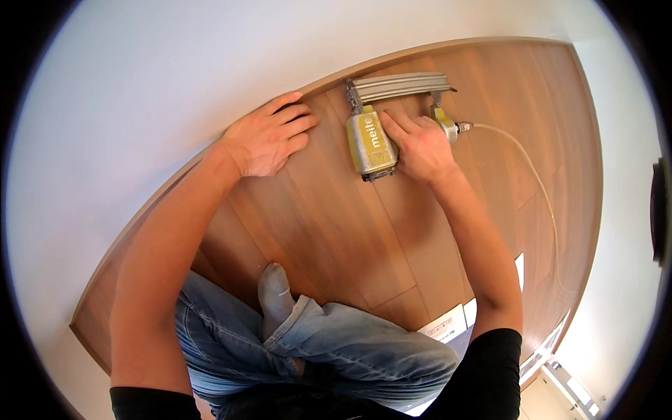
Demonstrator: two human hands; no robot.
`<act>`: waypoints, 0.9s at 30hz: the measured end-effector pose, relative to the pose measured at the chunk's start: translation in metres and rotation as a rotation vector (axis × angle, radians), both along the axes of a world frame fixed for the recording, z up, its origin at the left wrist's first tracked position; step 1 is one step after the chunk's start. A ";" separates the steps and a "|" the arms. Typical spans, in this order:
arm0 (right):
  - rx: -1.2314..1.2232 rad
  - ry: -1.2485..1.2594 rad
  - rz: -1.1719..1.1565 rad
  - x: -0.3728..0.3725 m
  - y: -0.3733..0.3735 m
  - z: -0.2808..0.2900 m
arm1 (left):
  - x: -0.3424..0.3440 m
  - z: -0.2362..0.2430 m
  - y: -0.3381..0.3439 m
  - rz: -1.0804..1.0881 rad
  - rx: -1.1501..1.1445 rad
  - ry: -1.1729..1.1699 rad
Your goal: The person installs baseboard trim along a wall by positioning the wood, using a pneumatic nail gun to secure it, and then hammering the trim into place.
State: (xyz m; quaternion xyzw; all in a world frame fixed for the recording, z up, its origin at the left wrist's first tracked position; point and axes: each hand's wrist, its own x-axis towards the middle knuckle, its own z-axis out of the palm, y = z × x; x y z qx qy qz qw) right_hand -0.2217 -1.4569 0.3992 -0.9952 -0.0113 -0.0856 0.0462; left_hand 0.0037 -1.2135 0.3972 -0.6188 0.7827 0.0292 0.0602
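Note:
My right hand (424,148) is wrapped round the handle of a yellow and silver pneumatic nail gun (371,142). The gun lies on its side, its long grey magazine (402,85) toward the wall and its nose close to the wooden baseboard (336,81). A thin pale air hose (526,162) runs from the fitting at the handle's end. To the left of the gun, my left hand (271,136) rests with fingers spread, holding nothing. Its fingertips touch the baseboard and the floor beside it.
Brown wood planks (336,231) cover the floor. A white wall (175,77) rises behind the baseboard, and another stands at the right. My legs in jeans (350,343) are folded in front of me. White printed pieces (445,325) lie by my right knee.

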 end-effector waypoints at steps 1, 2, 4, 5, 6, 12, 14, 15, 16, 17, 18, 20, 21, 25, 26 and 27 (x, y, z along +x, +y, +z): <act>0.013 0.024 -0.014 0.000 0.001 0.000 | 0.000 -0.003 0.001 -0.002 -0.065 0.044; 0.025 0.048 -0.028 -0.001 0.001 -0.001 | 0.000 -0.006 0.002 -0.005 -0.130 0.087; 0.002 0.159 -0.075 0.003 0.001 -0.003 | 0.005 -0.003 0.002 -0.007 -0.120 0.056; -0.023 0.117 -0.056 0.002 0.000 -0.005 | 0.002 -0.002 0.003 -0.008 -0.119 0.033; -0.050 0.075 -0.038 0.000 0.001 -0.007 | -0.002 -0.004 0.006 -0.015 -0.108 0.046; -0.150 0.137 -0.057 -0.034 0.013 0.014 | -0.004 -0.002 -0.007 -0.051 -0.047 0.039; -0.118 0.098 -0.054 -0.078 0.042 0.012 | -0.015 -0.013 -0.008 -0.067 -0.079 0.043; -0.087 0.057 -0.043 -0.098 0.061 0.012 | -0.016 -0.016 -0.006 -0.078 -0.107 0.018; -0.076 0.074 -0.056 -0.114 0.082 0.014 | -0.014 -0.014 -0.005 -0.091 -0.118 0.020; -0.083 0.088 -0.082 -0.131 0.104 0.017 | -0.014 -0.011 -0.006 -0.111 -0.131 0.031; -0.066 0.086 -0.097 -0.146 0.122 0.016 | -0.016 -0.008 -0.008 -0.111 -0.132 0.022; -0.071 0.119 -0.101 -0.165 0.155 0.015 | -0.017 -0.010 -0.008 -0.091 -0.144 0.015; -0.095 0.144 -0.123 -0.171 0.167 0.014 | -0.018 -0.012 -0.009 -0.088 -0.174 0.054; -0.137 0.153 -0.154 -0.171 0.208 0.003 | -0.014 -0.028 0.000 -0.049 -0.274 0.086; -0.142 0.147 -0.138 -0.168 0.219 0.001 | -0.016 -0.034 0.006 -0.034 -0.279 0.079; -0.153 0.145 -0.131 -0.164 0.229 0.000 | -0.018 -0.039 0.014 0.006 -0.312 0.040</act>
